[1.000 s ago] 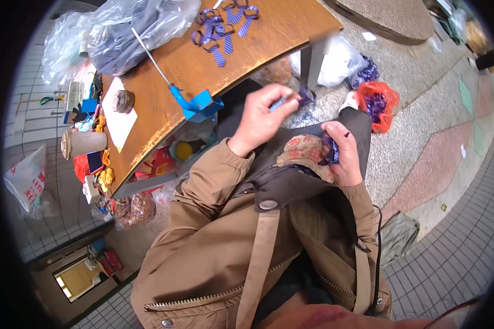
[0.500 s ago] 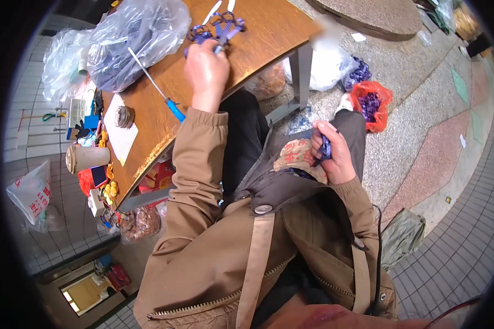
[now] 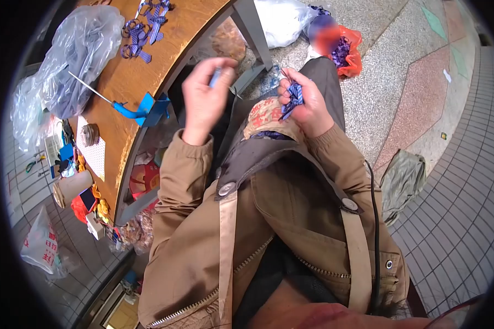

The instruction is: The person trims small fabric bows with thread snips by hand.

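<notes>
My right hand is closed on a small bunch of blue-and-white striped ribbon above my lap. My left hand hovers to the left of it, fingers curled and smeared by motion. A pale blue bit shows between its thumb and fingers, too blurred to name. Below the right hand lies a beige cloth bag with red print, and striped fabric shows in the apron's opening beneath it. More striped ribbon pieces, knotted or looped, lie on the wooden table ahead of my left hand.
A blue-handled screwdriver and a blue clamp-like piece sit at the table edge. Clear plastic bags cover the table's far side. A red bag of purple pieces stands on the floor beyond my knee.
My left hand has left the ribbon pieces on the table and come back toward my right hand. The view has shifted, and the striped bunch in my right hand shows more.
</notes>
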`<move>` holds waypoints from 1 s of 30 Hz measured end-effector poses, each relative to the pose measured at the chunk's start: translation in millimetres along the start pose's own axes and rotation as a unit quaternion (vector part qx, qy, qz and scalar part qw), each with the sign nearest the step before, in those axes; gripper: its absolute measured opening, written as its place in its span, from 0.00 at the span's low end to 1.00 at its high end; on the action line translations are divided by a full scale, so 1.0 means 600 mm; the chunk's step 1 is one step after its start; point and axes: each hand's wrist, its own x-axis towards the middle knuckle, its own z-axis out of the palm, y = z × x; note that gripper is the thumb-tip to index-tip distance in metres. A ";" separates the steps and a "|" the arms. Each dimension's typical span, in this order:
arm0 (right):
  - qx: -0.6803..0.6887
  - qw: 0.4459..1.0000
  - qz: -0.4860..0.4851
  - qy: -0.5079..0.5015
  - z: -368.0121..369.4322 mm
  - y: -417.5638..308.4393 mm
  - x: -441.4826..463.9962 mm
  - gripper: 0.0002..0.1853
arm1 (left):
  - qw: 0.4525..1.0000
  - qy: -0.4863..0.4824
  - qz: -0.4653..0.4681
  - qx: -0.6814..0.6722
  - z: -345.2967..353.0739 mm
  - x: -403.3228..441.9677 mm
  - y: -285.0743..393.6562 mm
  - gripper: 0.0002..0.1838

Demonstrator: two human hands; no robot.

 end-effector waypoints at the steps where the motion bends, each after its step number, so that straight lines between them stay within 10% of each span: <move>1: -0.007 1.000 -0.008 0.002 -0.001 0.001 0.000 0.09 | 0.999 -0.025 -0.030 -0.031 0.018 -0.013 -0.002 0.07; 18: 0.032 0.993 -0.097 0.066 -0.009 0.003 0.005 0.07 | 0.984 -0.179 0.021 0.002 0.107 -0.070 -0.024 0.01; 22: 0.019 0.990 -0.105 0.088 -0.001 0.002 0.002 0.07 | 0.943 -0.246 -0.144 -0.170 0.099 -0.070 -0.024 0.03; 30: 0.063 0.995 -0.080 0.006 -0.031 -0.010 0.005 0.06 | 0.892 -0.282 -0.187 -0.300 0.061 -0.058 -0.019 0.03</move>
